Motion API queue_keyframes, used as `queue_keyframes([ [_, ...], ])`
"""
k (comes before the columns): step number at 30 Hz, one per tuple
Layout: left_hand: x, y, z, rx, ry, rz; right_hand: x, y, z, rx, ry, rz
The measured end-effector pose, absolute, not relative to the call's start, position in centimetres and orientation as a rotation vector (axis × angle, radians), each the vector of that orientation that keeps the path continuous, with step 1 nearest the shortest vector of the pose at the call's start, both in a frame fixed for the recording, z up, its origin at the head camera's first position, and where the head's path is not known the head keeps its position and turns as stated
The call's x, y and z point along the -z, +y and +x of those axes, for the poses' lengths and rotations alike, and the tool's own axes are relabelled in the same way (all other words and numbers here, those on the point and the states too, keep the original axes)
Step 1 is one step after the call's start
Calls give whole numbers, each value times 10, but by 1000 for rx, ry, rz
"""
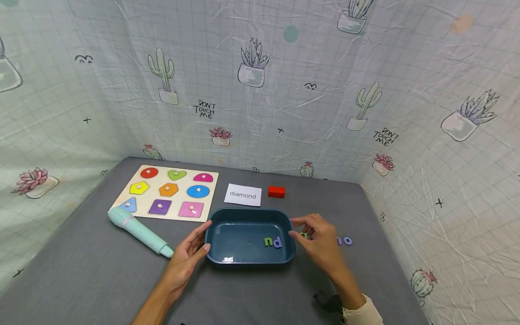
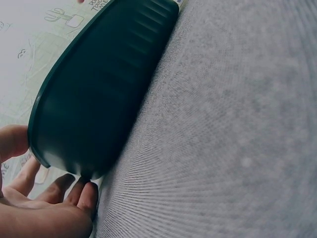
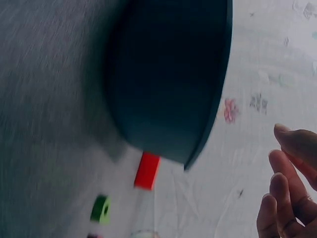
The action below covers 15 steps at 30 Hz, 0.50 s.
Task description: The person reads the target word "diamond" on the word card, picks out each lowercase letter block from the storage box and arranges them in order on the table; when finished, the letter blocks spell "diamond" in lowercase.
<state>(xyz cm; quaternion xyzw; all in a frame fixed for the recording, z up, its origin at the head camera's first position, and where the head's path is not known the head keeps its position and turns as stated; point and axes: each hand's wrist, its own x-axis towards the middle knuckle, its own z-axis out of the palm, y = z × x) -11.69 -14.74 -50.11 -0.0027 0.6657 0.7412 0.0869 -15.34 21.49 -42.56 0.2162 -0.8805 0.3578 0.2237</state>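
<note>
A dark blue plastic tray [image 1: 243, 257] sits at the middle of the table, holding a green letter [image 1: 268, 242] and a purple letter [image 1: 277, 242] near its right end. My left hand [image 1: 188, 256] grips the tray's left end; in the left wrist view its thumb [image 2: 14, 142] is at the rim and the other fingers bend against the lower side. Beside the right end is my right hand [image 1: 318, 239], thumb and fingers loosely bent with a gap between them. The right wrist view shows those fingers [image 3: 280, 191] apart from the tray wall [image 3: 168, 74], holding nothing.
Right of the tray lie more letters, including a purple o [image 1: 347, 241], partly hidden by my right hand. Behind it are a "diamond" card [image 1: 243, 195] and a red block [image 1: 276, 192]. A shape puzzle board [image 1: 174, 201] and a mint-green microphone-shaped object [image 1: 140, 232] lie left.
</note>
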Motion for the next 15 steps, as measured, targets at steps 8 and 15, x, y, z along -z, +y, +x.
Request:
queue_keyframes([
  [8,501,-147,-117,-2201,1983,-17,435,192,-155,-1021,-2459,656],
  [15,502,-147,-117,-2223,1971,0,441,178,-158,-1081,-2488,682],
])
